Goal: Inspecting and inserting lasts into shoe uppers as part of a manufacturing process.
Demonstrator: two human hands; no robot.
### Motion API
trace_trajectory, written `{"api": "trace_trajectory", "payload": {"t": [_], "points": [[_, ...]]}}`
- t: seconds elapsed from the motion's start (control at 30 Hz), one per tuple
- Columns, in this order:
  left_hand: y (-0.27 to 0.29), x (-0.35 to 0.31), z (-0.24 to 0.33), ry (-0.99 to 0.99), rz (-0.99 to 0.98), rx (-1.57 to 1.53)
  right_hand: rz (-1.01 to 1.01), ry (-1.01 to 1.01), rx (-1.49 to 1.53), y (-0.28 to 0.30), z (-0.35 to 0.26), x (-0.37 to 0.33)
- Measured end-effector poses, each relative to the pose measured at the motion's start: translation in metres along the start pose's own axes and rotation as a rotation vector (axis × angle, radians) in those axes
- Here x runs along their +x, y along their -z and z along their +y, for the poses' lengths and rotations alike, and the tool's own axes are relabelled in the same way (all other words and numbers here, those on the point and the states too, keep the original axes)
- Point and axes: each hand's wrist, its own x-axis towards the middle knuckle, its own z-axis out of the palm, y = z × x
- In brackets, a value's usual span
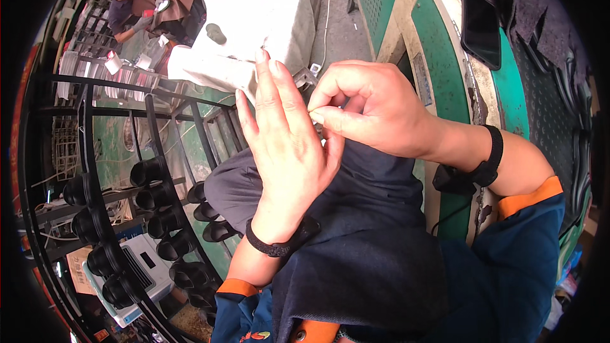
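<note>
My left hand [289, 149] is raised over my lap, back of the hand showing, with its fingers stretched out. Beside its index finger, the thumb and forefinger of my right hand [378, 108] are pressed together in a pinch. Whatever lies between those fingertips, if anything, is too small to make out. A black strap [270, 248] circles my left wrist, and another black strap [494, 155] with a dark box is on my right. Dark trousers [362, 197] cover my legs beneath both hands.
At left stands a black metal rack [89, 133] with rows of black shoe-like pieces [152, 197]. A white-covered table [254, 13] is ahead, and a person [136, 3] handles brown material at far left. A black phone [481, 28] rests by the green machine [438, 44] at right.
</note>
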Motion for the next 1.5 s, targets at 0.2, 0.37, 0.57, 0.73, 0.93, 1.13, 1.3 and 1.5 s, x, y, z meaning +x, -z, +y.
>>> {"api": "trace_trajectory", "payload": {"t": [0.2, 0.37, 0.57, 0.73, 0.93, 1.13, 1.3, 1.5], "points": [[-0.001, 0.001, 0.001, 0.004, -0.015, 0.004, -0.007, 0.018, -0.02, 0.001, 0.0, 0.001], [-0.002, 0.001, 0.002, 0.004, -0.026, 0.011, -0.005, 0.016, -0.036, 0.0, 0.0, 0.001], [-0.001, 0.002, 0.004, -0.006, -0.034, 0.027, -0.006, 0.013, -0.037, 0.001, 0.0, 0.001], [0.0, 0.002, 0.006, 0.001, -0.037, 0.025, -0.049, 0.036, -0.069, 0.002, 0.0, 0.0], [0.001, 0.002, 0.005, -0.005, -0.015, -0.012, -0.072, 0.061, -0.088, 0.004, -0.003, 0.001], [0.0, 0.0, -0.001, 0.003, -0.006, -0.027, -0.009, 0.072, -0.003, 0.0, 0.002, 0.0], [0.002, -0.002, -0.001, 0.019, -0.021, -0.027, -0.115, -0.059, -0.043, 0.007, -0.001, 0.0], [-0.002, -0.003, -0.003, 0.048, -0.051, -0.144, -0.047, -0.098, 0.208, 0.001, 0.003, 0.0]]}}
